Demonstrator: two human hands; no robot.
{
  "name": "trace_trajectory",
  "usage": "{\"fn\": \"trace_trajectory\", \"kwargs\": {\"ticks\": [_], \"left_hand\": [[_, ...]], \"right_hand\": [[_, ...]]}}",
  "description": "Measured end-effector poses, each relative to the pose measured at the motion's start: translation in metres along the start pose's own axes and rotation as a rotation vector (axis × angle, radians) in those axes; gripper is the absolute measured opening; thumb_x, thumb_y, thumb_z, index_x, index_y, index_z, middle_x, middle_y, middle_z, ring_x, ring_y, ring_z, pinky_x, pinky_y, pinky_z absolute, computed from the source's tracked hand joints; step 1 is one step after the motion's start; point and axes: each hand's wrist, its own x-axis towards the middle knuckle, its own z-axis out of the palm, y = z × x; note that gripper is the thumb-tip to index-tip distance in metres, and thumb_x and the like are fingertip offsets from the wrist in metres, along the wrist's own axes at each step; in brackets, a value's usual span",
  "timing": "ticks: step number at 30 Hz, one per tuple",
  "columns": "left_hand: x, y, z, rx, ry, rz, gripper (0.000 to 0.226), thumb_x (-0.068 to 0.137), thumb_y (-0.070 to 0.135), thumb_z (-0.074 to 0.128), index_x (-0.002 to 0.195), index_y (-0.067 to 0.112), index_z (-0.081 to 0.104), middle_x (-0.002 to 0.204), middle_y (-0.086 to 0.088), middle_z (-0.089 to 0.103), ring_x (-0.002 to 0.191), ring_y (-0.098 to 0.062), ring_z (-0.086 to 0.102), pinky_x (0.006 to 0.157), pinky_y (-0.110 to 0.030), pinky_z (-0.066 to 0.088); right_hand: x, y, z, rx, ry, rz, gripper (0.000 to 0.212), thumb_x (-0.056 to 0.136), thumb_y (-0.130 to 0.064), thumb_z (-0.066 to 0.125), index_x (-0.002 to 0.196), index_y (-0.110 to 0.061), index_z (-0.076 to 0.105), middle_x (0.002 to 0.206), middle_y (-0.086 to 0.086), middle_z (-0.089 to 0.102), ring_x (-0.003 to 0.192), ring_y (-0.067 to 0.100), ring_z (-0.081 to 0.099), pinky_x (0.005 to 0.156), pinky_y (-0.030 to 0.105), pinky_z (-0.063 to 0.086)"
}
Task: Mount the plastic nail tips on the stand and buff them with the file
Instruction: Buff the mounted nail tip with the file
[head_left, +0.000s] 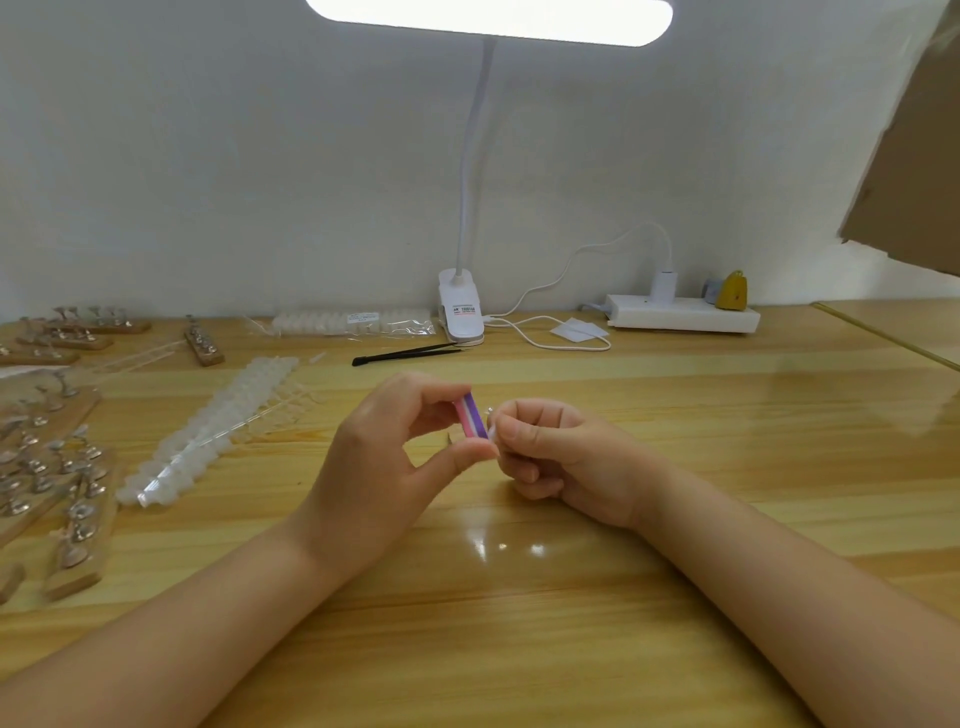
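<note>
My left hand (387, 457) pinches a small pink, white and purple buffing file (471, 417) between thumb and fingers, above the middle of the wooden table (519, 597). My right hand (558, 457) is curled and holds a small pale nail tip (492, 427) right against the file's purple side; a thin metal stem shows above it. Most of the tip is hidden by my fingers. Wooden stands with metal holders (57, 467) lie at the left. A clear strip of white nail tips (208, 431) lies diagonally beside them.
Black tweezers (405, 354) lie behind my hands. A white clip lamp (461, 312), its cable, a bag of nail tips (353, 321) and a white power strip (680, 312) stand along the back wall. More stands (83, 332) sit at the far left. Cardboard (914, 156) hangs upper right.
</note>
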Motion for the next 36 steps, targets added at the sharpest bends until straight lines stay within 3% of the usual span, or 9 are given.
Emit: {"fn": "trace_trajectory", "kwargs": {"ticks": [2, 7, 12, 18, 22, 27, 32, 36], "left_hand": [[0.0, 0.0, -0.002, -0.013, 0.045, -0.041, 0.045, 0.073, 0.042, 0.071, 0.109, 0.017, 0.059, 0.1, 0.003, 0.063, 0.094, -0.004, 0.065, 0.084, -0.018, 0.053], [-0.002, 0.004, 0.003, 0.131, -0.004, 0.071, 0.049, 0.071, 0.048, 0.075, 0.1, 0.012, 0.058, 0.091, 0.002, 0.06, 0.086, -0.003, 0.064, 0.077, -0.014, 0.052], [0.001, 0.0, -0.002, 0.164, 0.101, -0.091, 0.049, 0.066, 0.052, 0.073, 0.097, 0.018, 0.055, 0.091, 0.004, 0.06, 0.086, -0.002, 0.062, 0.076, -0.009, 0.049], [-0.003, 0.003, 0.004, 0.185, 0.003, 0.036, 0.05, 0.066, 0.05, 0.074, 0.095, 0.014, 0.056, 0.088, 0.003, 0.057, 0.08, -0.006, 0.061, 0.073, -0.016, 0.052], [0.001, -0.002, -0.004, 0.157, 0.094, -0.104, 0.053, 0.063, 0.053, 0.073, 0.098, 0.02, 0.05, 0.093, 0.007, 0.056, 0.086, -0.001, 0.062, 0.076, -0.006, 0.047], [-0.004, 0.002, 0.004, 0.13, -0.03, 0.023, 0.053, 0.065, 0.053, 0.075, 0.103, 0.027, 0.047, 0.097, 0.016, 0.054, 0.094, 0.002, 0.059, 0.078, -0.006, 0.047], [0.0, -0.005, -0.003, 0.076, 0.064, -0.074, 0.051, 0.066, 0.049, 0.074, 0.102, 0.026, 0.046, 0.099, 0.011, 0.056, 0.094, 0.001, 0.061, 0.081, -0.007, 0.048], [-0.004, -0.001, 0.003, 0.075, -0.01, 0.029, 0.052, 0.07, 0.05, 0.076, 0.105, 0.026, 0.046, 0.101, 0.01, 0.057, 0.095, 0.0, 0.062, 0.082, -0.01, 0.049]], "right_hand": [[0.0, 0.0, 0.0, 0.008, 0.019, 0.001, 0.012, 0.092, -0.02, 0.056, 0.082, -0.012, 0.057, 0.06, -0.009, 0.053, 0.052, 0.003, 0.04, 0.046, 0.018, 0.021], [0.003, 0.005, -0.001, 0.079, 0.118, -0.008, 0.01, 0.084, -0.024, 0.062, 0.079, -0.015, 0.063, 0.06, -0.005, 0.051, 0.05, 0.004, 0.041, 0.04, 0.014, 0.027], [0.005, 0.006, -0.002, 0.058, 0.078, -0.012, 0.012, 0.085, -0.025, 0.062, 0.074, -0.02, 0.065, 0.062, -0.007, 0.052, 0.05, 0.004, 0.04, 0.04, 0.014, 0.029], [0.005, 0.007, -0.002, 0.014, 0.07, -0.012, 0.01, 0.086, -0.024, 0.06, 0.077, -0.019, 0.063, 0.061, -0.005, 0.051, 0.049, 0.004, 0.04, 0.041, 0.014, 0.03], [0.003, 0.005, -0.002, 0.024, 0.033, -0.01, 0.012, 0.091, -0.022, 0.058, 0.083, -0.013, 0.057, 0.06, -0.011, 0.054, 0.05, 0.002, 0.04, 0.041, 0.013, 0.028], [0.002, 0.003, -0.001, 0.022, 0.057, 0.0, 0.011, 0.088, -0.022, 0.057, 0.084, -0.012, 0.057, 0.06, -0.007, 0.052, 0.049, 0.003, 0.04, 0.041, 0.014, 0.027], [0.001, 0.0, 0.0, 0.036, 0.026, 0.008, 0.011, 0.089, -0.02, 0.053, 0.084, -0.01, 0.054, 0.064, -0.007, 0.053, 0.052, 0.004, 0.039, 0.044, 0.016, 0.024], [0.0, 0.0, -0.001, 0.051, 0.037, 0.014, 0.011, 0.091, -0.02, 0.056, 0.085, -0.011, 0.056, 0.061, -0.006, 0.051, 0.052, 0.005, 0.039, 0.043, 0.015, 0.026]]}}
